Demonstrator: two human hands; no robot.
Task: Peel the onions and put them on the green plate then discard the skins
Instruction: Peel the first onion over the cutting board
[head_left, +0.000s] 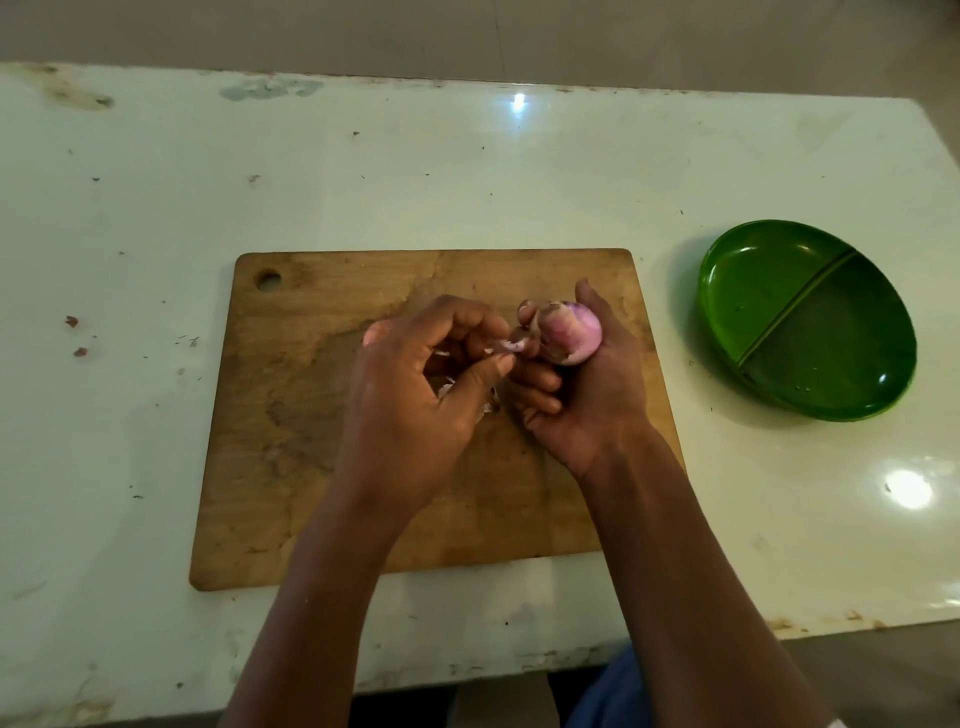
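Worktop (156, 208): pale green-white, glossy, with brown stains, specks and chipped edges. Two light glares on it, one far centre and one near right. Grey-brown floor (467, 31) shows past the far edge. Blue cloth (613, 696) at the bottom edge of the frame.

Wooden cutting board (291, 467) sits mid-worktop, long side left to right, slightly skewed, hang hole in its far-left corner. Surface is worn, with dark patches.

Green plate (769, 291) is on the worktop right of the board, well apart from it. A diagonal ridge splits it into two compartments.

Onion (571, 332): pink-purple, partly peeled, held above the board's right-centre. Right hand (592, 395) is palm up, thumb and curled fingers wrapped round the onion. Its long axis looks to run roughly far to near, brownish end pointing away and a bit left; it's small in frame, so I'm not certain.

Left hand (410, 395) is just left of the onion, thumb and fingertips pinching a skin strip (511, 345) that reaches the onion's left side. Pale skin scraps (445, 388) lie on the board under the hands, mostly hidden.
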